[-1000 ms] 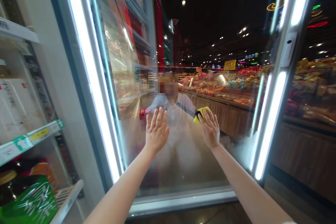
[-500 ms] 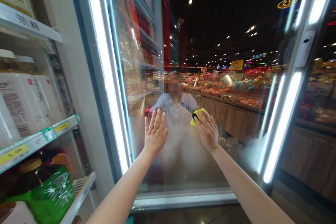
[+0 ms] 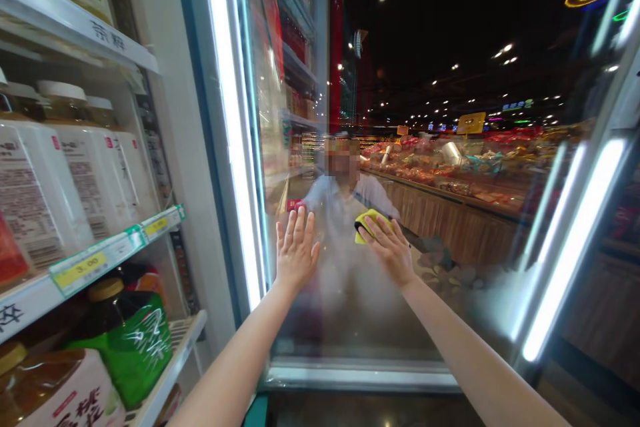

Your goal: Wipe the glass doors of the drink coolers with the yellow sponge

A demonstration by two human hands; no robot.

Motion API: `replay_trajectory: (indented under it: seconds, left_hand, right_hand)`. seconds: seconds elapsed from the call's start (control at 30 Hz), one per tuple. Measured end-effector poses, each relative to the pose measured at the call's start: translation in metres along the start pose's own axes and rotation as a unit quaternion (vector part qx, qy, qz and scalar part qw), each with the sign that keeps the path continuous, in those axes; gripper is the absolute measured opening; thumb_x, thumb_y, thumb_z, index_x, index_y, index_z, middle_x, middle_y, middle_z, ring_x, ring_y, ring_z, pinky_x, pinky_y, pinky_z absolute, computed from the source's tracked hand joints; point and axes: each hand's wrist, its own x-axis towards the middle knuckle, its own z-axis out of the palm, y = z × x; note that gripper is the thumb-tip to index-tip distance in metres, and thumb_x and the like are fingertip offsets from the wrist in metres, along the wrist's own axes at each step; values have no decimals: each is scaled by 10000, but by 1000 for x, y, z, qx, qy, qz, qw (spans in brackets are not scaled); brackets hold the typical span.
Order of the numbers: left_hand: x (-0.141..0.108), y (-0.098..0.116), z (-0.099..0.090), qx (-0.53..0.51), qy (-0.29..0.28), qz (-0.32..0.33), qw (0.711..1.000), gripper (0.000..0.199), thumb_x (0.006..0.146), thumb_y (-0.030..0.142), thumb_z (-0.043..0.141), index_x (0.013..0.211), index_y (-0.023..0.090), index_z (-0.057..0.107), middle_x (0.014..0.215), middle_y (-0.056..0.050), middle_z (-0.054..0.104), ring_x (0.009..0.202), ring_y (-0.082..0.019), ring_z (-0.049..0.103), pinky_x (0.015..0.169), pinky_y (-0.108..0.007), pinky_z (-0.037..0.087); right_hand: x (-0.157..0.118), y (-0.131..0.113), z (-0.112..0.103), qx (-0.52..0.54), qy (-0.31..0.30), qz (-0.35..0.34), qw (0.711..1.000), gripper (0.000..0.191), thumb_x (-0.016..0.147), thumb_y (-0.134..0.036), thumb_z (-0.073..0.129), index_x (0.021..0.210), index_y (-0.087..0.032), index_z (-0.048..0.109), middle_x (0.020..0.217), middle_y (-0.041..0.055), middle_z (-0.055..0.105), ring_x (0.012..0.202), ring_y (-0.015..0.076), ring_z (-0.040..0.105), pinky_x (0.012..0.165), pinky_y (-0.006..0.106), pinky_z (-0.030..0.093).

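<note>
A glass cooler door (image 3: 360, 327) with a bright frame stands in front of me. My left hand (image 3: 297, 250) is flat towards the pane, fingers stretched and a little apart, holding nothing. Under the fingers of my right hand (image 3: 393, 253), a yellow cleaning cloth (image 3: 367, 227) with a dark patch is held against the glass. Part of the cloth is hidden by those fingers. White fog (image 3: 505, 300) covers the pane's lower right area. A person's blurred reflection (image 3: 345, 213) shows in the glass between my hands.
To the left, a cooler shelf (image 3: 95, 263) carries white-labelled bottles (image 3: 80, 173). Below are a green-labelled bottle (image 3: 135, 340) and a pink-labelled bottle (image 3: 75, 390). A light strip (image 3: 233, 127) runs up the door's left side, another light strip (image 3: 575, 247) up its right.
The view has turned left, so the shelf and door sit further right in it. Against the door, both hands are further left. The cloth is slightly closer to my left hand.
</note>
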Motion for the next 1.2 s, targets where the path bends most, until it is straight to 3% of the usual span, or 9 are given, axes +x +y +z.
replay_trajectory:
  seconds: [0.23,0.33,0.47,0.6,0.7,0.8,1.0,1.1,1.2]
  left_hand:
    - [-7,-13,-4,15,-2,-22,1000,805,983,307,518,1647,203,74,1701,-123,217,1586,-278,123,1304,-535,54]
    - [-12,-16,-6,10,-11,-36,999,811,978,299,523,1647,210,74,1703,-117,211,1586,-282,125,1305,-531,60]
    - [-19,-21,-11,15,-27,-41,999,794,984,316,515,1646,205,91,1704,-120,209,1589,-277,103,1304,-534,58]
    - [-22,-27,-17,24,-42,-57,997,787,982,319,519,1643,176,118,1706,-144,183,1590,-302,74,1294,-576,60]
    - [-24,-31,-21,28,-35,-74,996,789,980,303,519,1642,163,112,1707,-154,173,1590,-309,64,1291,-584,81]
    - [-28,-34,-24,38,-28,-91,995,793,979,296,523,1643,165,109,1705,-159,183,1589,-311,69,1287,-592,97]
    - [-40,-42,-26,67,-28,-105,992,794,979,292,533,1644,185,112,1698,-163,206,1588,-300,79,1287,-575,124]
    - [-44,-46,-28,69,-23,-107,992,806,980,280,528,1645,186,83,1700,-165,195,1587,-306,83,1284,-586,137]
    - [-44,-49,-32,63,-21,-107,992,808,989,288,511,1646,197,48,1705,-163,172,1587,-311,75,1280,-605,135]
  right_hand:
    - [55,-52,39,15,26,97,995,561,1023,-118,463,1552,-303,439,1599,52,439,1537,245,326,1268,509,264]
    - [41,-71,45,37,-14,45,998,553,1026,-123,471,1544,-316,447,1576,32,475,1506,206,389,1280,461,250]
    - [15,-55,31,57,-44,-11,997,537,1035,-101,448,1508,-353,485,1525,-17,546,1477,146,429,1309,433,162]
    - [42,-45,31,53,-5,57,997,542,1029,-84,424,1517,-312,482,1574,24,486,1542,191,311,1302,526,146]
    - [76,-69,47,46,8,89,995,541,1030,-99,425,1543,-270,449,1635,54,383,1581,216,188,1300,538,144]
    - [82,-98,61,44,0,42,998,538,1038,-136,437,1568,-223,406,1655,71,344,1588,211,153,1317,496,83]
    - [42,-83,53,71,20,-78,994,426,1040,-152,490,1438,-279,577,1471,9,615,1488,154,412,1316,392,185]
    - [56,-75,53,86,49,-40,994,391,1024,-130,519,1349,-300,655,1370,18,690,1413,169,515,1277,421,302]
    - [87,-94,67,94,66,-7,993,370,1034,-148,502,1335,-285,668,1398,20,671,1410,187,520,1273,448,313]
